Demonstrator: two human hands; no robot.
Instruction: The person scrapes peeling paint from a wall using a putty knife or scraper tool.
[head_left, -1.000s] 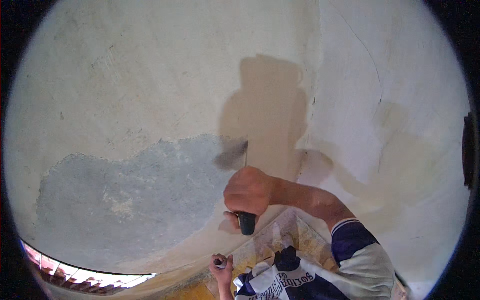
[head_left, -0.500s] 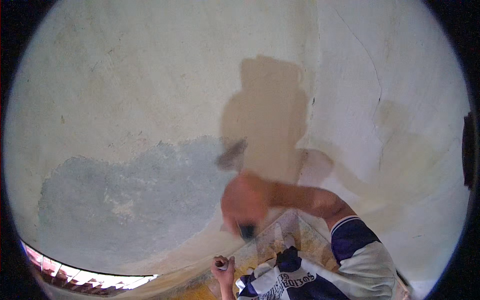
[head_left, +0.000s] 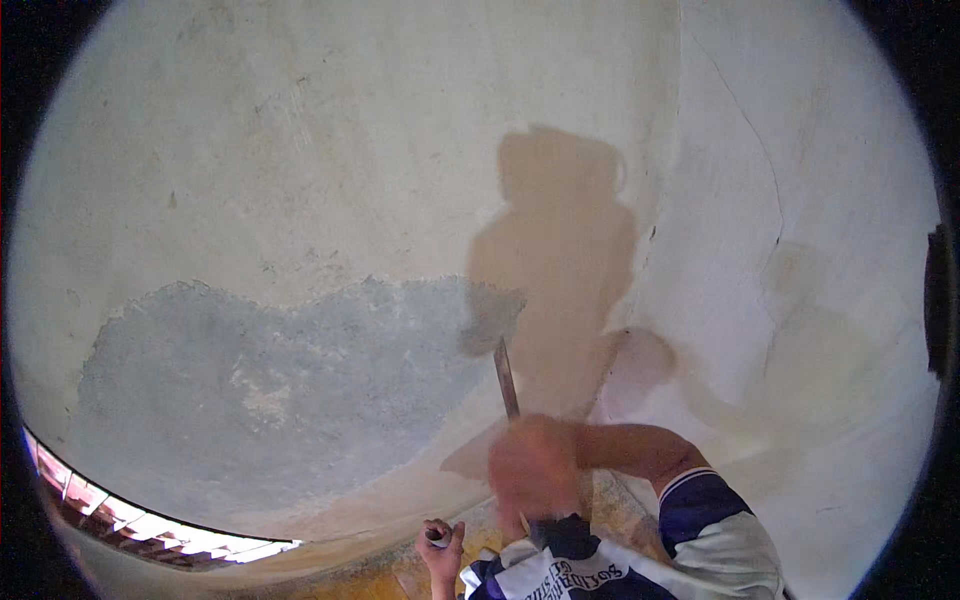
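- Narrow metal blade: rises from my fist, tip overlapping the right end of the grey patch in view. Can't tell whether it touches.
- Right hand: closed around the tool, below and right of the grey patch; blurred, handle hidden.
- Left hand: below the grey patch, apart from the right, fingers curled round a small dark-and-pale object. Kind unclear.
- Step, as I judge it: scraping the pale coat off the wall, working at the grey patch's right end.
- Next move, I'd say, calls for a low blade angle, edge under the ragged margin, firm push, no gouging.
- My shadow falls above and right of the grey patch, darkening that margin; edge hard to read.
- Further out: thin crack well right of the grey patch; bright slatted opening below its left end.
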